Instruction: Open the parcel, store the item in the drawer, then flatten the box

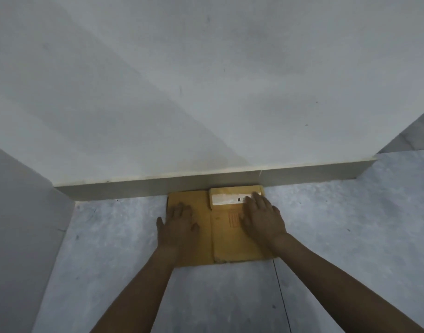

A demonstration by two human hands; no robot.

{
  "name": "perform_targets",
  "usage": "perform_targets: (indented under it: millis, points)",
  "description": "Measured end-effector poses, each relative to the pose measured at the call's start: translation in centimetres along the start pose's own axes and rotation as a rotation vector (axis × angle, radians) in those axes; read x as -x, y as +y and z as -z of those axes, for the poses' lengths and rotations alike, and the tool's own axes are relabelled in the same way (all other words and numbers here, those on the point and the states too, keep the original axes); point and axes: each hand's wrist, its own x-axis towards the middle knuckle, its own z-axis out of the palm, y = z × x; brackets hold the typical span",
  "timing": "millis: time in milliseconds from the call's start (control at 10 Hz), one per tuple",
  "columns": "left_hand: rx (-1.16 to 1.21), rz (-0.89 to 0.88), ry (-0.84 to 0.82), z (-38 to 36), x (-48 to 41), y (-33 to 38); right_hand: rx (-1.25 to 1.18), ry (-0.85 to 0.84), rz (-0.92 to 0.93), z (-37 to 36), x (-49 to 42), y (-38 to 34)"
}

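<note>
A brown cardboard box [226, 239] lies flat on the grey floor, its far edge against the skirting board of a white wall. A white label [226, 199] runs across its far right flap, and a red print shows below it. My left hand [178, 224] rests palm down, fingers spread, on the box's left panel. My right hand [262, 216] lies palm down on the right panel, its fingertips over the end of the label. Neither hand grips anything. No item and no drawer are in view.
A white wall [206, 92] fills the upper view, with a pale skirting board [134, 188] along its foot. A second wall face [21, 224] stands on the left. The grey floor [350, 236] spreads around the box, with a thin dark seam [280, 292] running toward me.
</note>
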Motion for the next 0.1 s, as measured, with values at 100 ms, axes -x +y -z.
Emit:
perform_targets:
  millis: [100]
  points:
    - [-0.011, -0.044, -0.055, 1.50, 0.04, 0.64, -0.042, -0.014, 0.014, 1.02, 0.46, -1.20]
